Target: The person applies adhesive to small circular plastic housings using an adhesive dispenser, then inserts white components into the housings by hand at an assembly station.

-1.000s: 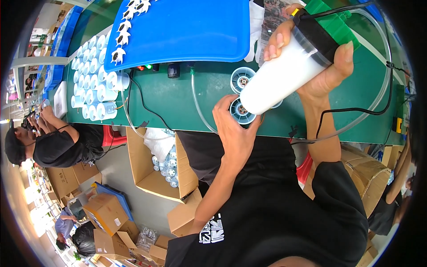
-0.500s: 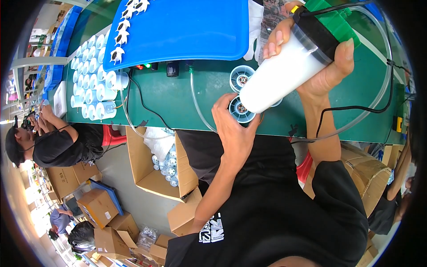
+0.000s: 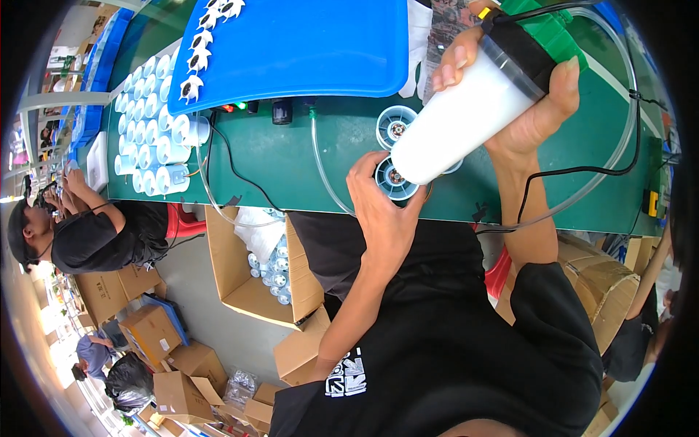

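My right hand [image 3: 535, 120] is wrapped round a large dispensing syringe [image 3: 466, 116] filled with something white, with a black and green cap and a hose at its top. The syringe slants down to the left, and its lower end hides its tip. Just below that end, the thumb and fingers of my left hand [image 3: 382, 222] grip a round light-blue housing [image 3: 397, 191] with a metal part at its centre. A second light-blue housing [image 3: 389, 120] stands right behind it. Another one [image 3: 454, 167] is mostly hidden by the syringe.
A blue tray [image 3: 313, 51] with white impellers [image 3: 191, 89] along its left side covers the far table. Rows of light-blue housings [image 3: 149, 135] stand at left. A clear hose [image 3: 318, 153] and black cable [image 3: 237, 164] cross the green table [image 3: 284, 167]. An open carton [image 3: 255, 298] sits below.
My hands, the syringe and the gripped housing stay almost in place. The cable and hose at the right have shifted slightly. At the far left, a seated person's head has turned.
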The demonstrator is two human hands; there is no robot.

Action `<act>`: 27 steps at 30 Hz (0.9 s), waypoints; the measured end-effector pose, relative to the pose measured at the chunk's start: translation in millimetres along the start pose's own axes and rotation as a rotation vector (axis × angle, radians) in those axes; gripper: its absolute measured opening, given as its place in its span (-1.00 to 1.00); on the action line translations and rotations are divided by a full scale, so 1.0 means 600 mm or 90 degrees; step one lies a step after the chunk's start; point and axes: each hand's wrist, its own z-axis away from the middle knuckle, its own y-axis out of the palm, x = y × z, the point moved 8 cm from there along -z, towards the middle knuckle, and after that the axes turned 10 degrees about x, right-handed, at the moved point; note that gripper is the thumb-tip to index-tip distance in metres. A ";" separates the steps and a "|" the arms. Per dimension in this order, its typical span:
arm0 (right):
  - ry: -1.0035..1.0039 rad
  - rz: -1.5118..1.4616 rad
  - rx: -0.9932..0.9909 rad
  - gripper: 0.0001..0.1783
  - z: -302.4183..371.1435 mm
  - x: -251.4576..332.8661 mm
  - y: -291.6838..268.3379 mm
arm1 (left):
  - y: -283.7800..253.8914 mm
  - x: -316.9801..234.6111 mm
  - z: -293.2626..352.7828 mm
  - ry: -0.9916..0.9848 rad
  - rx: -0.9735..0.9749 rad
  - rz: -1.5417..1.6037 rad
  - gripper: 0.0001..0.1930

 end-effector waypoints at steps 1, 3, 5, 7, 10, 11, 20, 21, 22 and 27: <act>-0.006 -0.009 -0.038 0.05 0.003 0.000 -0.007 | 0.000 0.001 0.000 -0.004 0.000 -0.002 -0.27; -0.023 -0.030 -0.078 0.03 0.005 0.010 -0.020 | 0.002 0.003 0.001 -0.019 0.000 0.026 -0.26; -0.054 -0.108 -0.075 -0.03 0.001 0.026 -0.031 | 0.002 0.010 0.002 -0.036 -0.003 0.051 -0.24; -0.076 -0.094 -0.120 -0.05 0.009 0.043 -0.052 | 0.008 0.014 0.002 -0.029 0.034 0.044 -0.16; -0.104 -0.075 -0.213 -0.08 0.025 0.061 -0.086 | 0.006 0.009 -0.001 -0.013 0.052 0.023 -0.09; -0.108 -0.070 -0.262 -0.08 0.032 0.063 -0.099 | 0.004 0.009 -0.004 -0.022 0.062 0.050 -0.08; -0.093 0.057 -0.254 -0.10 0.025 0.043 -0.093 | -0.005 0.000 -0.019 -0.023 0.085 -0.009 -0.11; -0.095 0.063 -0.244 -0.10 0.024 0.040 -0.092 | -0.005 -0.001 -0.019 -0.020 0.083 -0.016 -0.14; -0.097 0.068 -0.234 -0.11 0.023 0.037 -0.091 | -0.005 0.000 -0.018 -0.021 0.083 -0.016 -0.14; -0.093 0.099 -0.240 -0.11 0.024 0.043 -0.094 | -0.004 -0.001 -0.018 -0.024 0.076 0.000 -0.17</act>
